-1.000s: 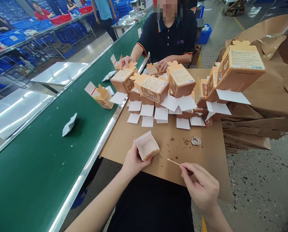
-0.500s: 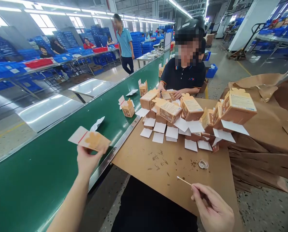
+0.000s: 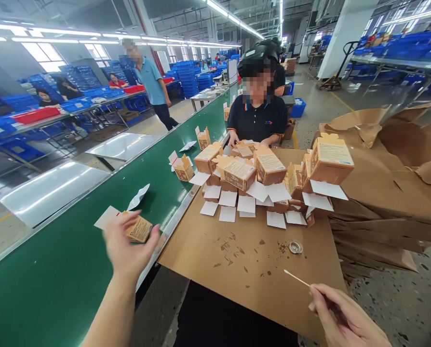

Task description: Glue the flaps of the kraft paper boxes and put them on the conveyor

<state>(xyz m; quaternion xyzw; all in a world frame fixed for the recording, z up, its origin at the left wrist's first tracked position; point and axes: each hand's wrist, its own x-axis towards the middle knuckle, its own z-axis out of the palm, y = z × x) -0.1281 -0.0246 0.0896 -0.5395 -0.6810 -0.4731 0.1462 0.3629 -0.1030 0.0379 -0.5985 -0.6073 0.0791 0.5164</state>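
My left hand (image 3: pixel 128 248) is over the green conveyor belt, slightly blurred, with its thumb and fingers spread apart. Just beyond it a small brown carton (image 3: pixel 140 228) with a raised white flap sits on the belt, partly covered by my fingers. Between the thumb and fingers of my right hand (image 3: pixel 340 313) is a cotton swab (image 3: pixel 297 277), its white tip pointing left above the brown cardboard tabletop (image 3: pixel 215 274). A small round dish (image 3: pixel 295 247) lies beyond the swab, beside scattered dark specks.
Several brown cartons (image 3: pixel 237 172) with white flaps are piled at the table's far side. A co-worker (image 3: pixel 257 113) sits behind them, hands at the pile. The belt (image 3: pixel 67 270) carries more cartons and a silver packet (image 3: pixel 139 196). Brown paper (image 3: pixel 389 193) is heaped at right.
My left hand has set the carton down on the belt and let go of it. My right hand has moved right with the swab. The view has shifted, and a walking person has moved left.
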